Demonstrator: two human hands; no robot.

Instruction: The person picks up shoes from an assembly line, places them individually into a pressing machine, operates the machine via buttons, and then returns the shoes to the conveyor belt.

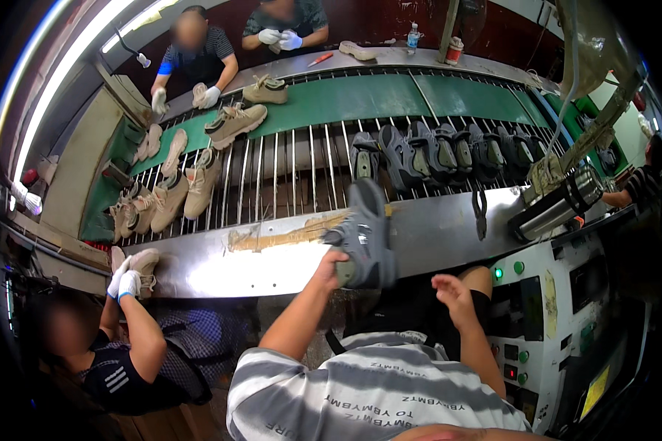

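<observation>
A dark grey shoe (366, 246) is up over the near metal ledge, tilted, with its toe pointing away from me. My left hand (331, 270) is closed round it at the near end, beside an olive-green piece that looks like a shoe last (345, 272) in its opening. Off to the right, above my lap, my right hand (454, 295) holds nothing; its fingers are apart and slightly bent. Beyond the shoe, several grey shoes (440, 151) with similar green pieces stand in a row on the metal bars.
Metal roller bars (294, 165) and a green belt (353, 97) run beyond the ledge (191, 261). Beige shoes (171, 200) stand at left. A steel thermos (555, 206) lies at right above a control panel (524, 316). Gloved co-workers handle shoe parts at far left and near left.
</observation>
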